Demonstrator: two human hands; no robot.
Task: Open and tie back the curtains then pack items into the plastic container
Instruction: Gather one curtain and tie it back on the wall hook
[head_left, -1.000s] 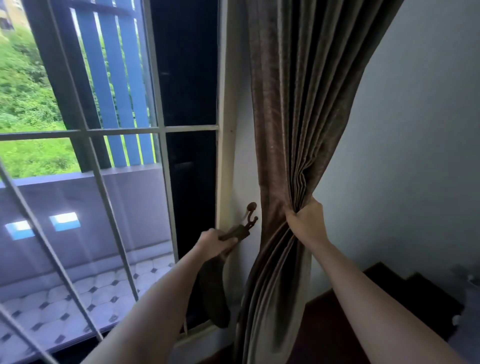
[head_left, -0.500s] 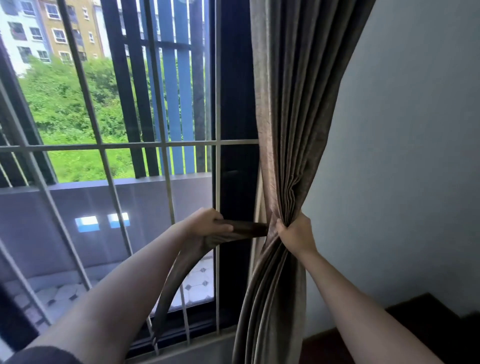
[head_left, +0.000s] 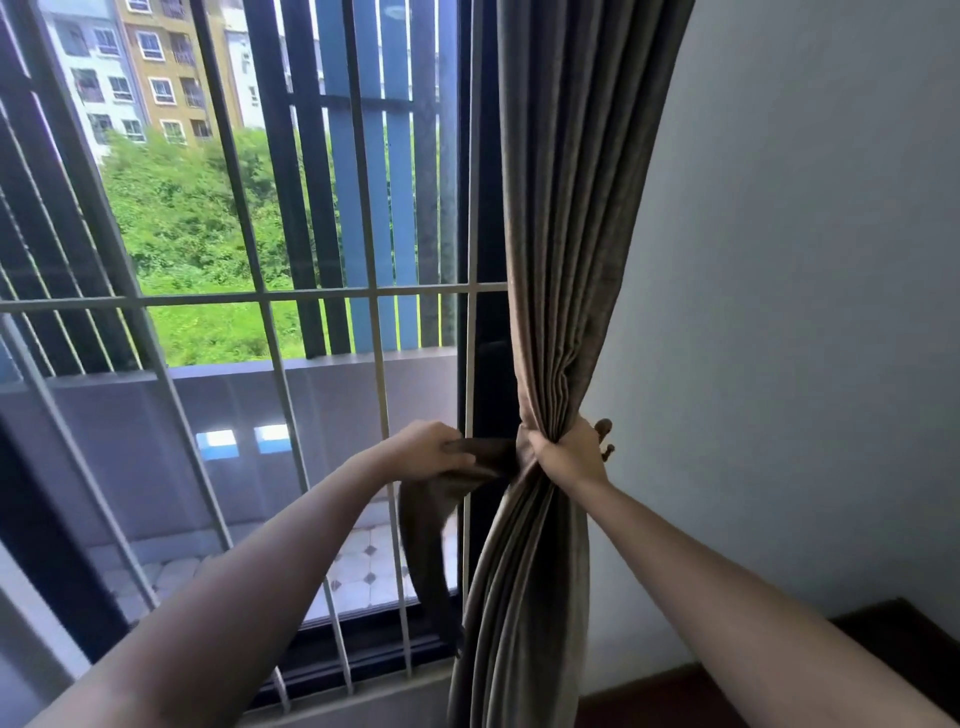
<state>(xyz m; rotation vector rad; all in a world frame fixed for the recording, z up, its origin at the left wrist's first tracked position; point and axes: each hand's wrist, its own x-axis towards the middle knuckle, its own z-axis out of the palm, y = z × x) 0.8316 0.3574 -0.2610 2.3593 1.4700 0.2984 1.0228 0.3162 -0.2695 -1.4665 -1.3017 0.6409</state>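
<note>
A brown pleated curtain (head_left: 576, 218) hangs at the right side of the window, bunched into a narrow bundle at waist height. My right hand (head_left: 569, 451) grips that bundle, fingers curled round the folds. Just behind the hand a dark metal wall hook (head_left: 605, 436) peeks out against the grey wall. My left hand (head_left: 428, 449) holds a brown fabric tieback strap (head_left: 431, 530), which runs level from the hand to the curtain bundle and also droops in a loop below. No plastic container is in view.
White window bars (head_left: 322, 297) cross the glass on the left, with a dark window frame (head_left: 491, 156) beside the curtain. The grey wall (head_left: 805, 312) fills the right. A dark wooden surface (head_left: 883, 631) shows at the lower right corner.
The left hand took the strap off near the hook and drew it out to the left of the curtain. The right hand kept its grip and pushed the bundle right, against the hook.
</note>
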